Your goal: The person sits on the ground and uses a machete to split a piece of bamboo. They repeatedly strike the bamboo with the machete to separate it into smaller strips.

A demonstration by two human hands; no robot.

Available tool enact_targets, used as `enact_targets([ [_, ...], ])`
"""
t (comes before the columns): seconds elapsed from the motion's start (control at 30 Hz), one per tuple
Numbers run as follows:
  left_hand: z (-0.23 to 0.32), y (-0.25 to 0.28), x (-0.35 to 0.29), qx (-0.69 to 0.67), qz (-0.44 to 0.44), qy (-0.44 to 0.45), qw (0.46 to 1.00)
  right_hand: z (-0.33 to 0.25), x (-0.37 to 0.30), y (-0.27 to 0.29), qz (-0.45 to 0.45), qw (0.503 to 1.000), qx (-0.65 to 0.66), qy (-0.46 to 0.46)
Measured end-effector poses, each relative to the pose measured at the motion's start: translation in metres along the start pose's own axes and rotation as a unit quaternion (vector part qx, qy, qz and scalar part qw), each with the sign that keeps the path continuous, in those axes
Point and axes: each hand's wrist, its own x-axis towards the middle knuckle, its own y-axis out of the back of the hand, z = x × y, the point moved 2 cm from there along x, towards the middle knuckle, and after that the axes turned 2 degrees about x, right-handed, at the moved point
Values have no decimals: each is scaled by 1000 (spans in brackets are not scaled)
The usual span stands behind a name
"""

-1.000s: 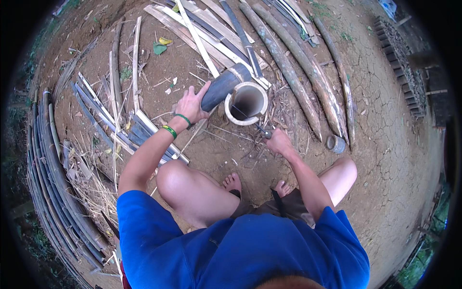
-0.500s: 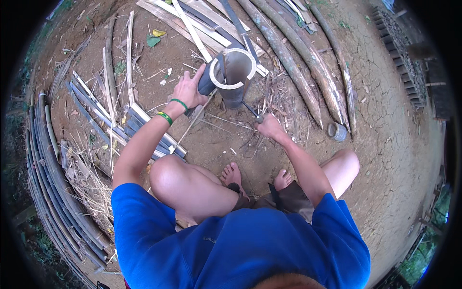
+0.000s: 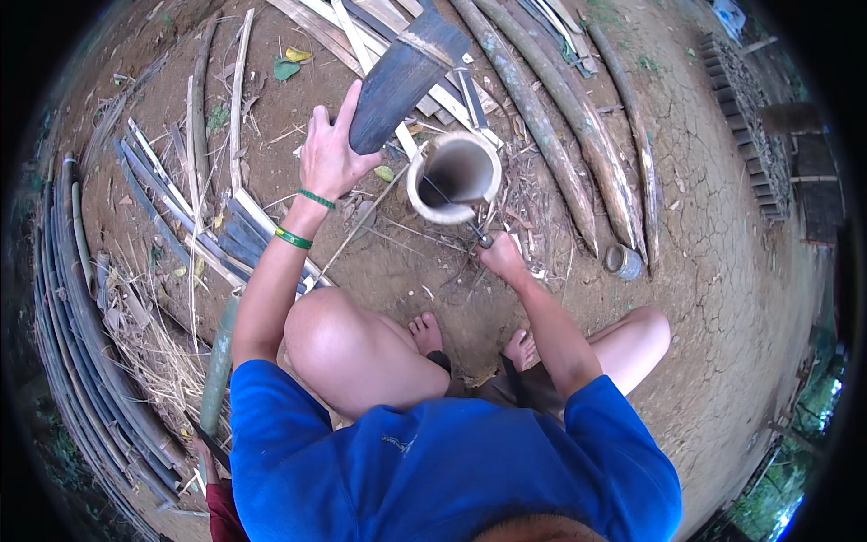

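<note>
My left hand [image 3: 330, 154] grips the lower end of a dark, thick split piece of bamboo [image 3: 402, 86], holding it up and tilted to the upper right. Below and right of that stands a wide bamboo tube [image 3: 493, 172], its pale cut rim and hollow inside facing me. My right hand [image 3: 502, 258] is closed round the handle of a thin dark knife-like tool [image 3: 476, 231] at the tube's near rim. Its narrow dark blade reaches into the tube's mouth. The handle is mostly hidden in my fist.
Long poles [image 3: 560, 126] lie at the far right, with split bamboo strips [image 3: 181, 208] at left and beyond the tube. A short cup-like piece [image 3: 623, 262] lies on the dirt right of my right hand. Lower left, another person's red sleeve [image 3: 222, 510] shows near a green bamboo pole [image 3: 219, 361].
My left hand has lifted the split bamboo away from the tube's left side. The tube has tilted toward me and shifted slightly. A green pole and red sleeve have come into view.
</note>
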Motion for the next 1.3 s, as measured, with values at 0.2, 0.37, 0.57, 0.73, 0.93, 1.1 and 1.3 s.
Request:
enact_targets([
  [0.2,-8,-8,-1,-24,12,34,999,-4,15,-12,31,998,46,3],
  [0.37,-29,-36,-14,-7,-59,32,998,-21,17,-28,83,994,28,59],
  [0.57,-27,-24,-10,-12,29,84,996,-34,37,-19,49,993,106,-4],
  [0.73,-34,-61,-94,-90,35,219,971,-38,32,-49,71,989,129,2],
  [0.93,-20,-41,-220,-77,47,167,982,-45,50,-20,10,995,102,-10],
  [1.1,28,-28,-195,-71,-91,78,990,-37,54,-19,32,994,105,-1],
  [1.3,70,-68,-118,-84,-89,-56,991,-33,53,-39,94,970,147,170],
])
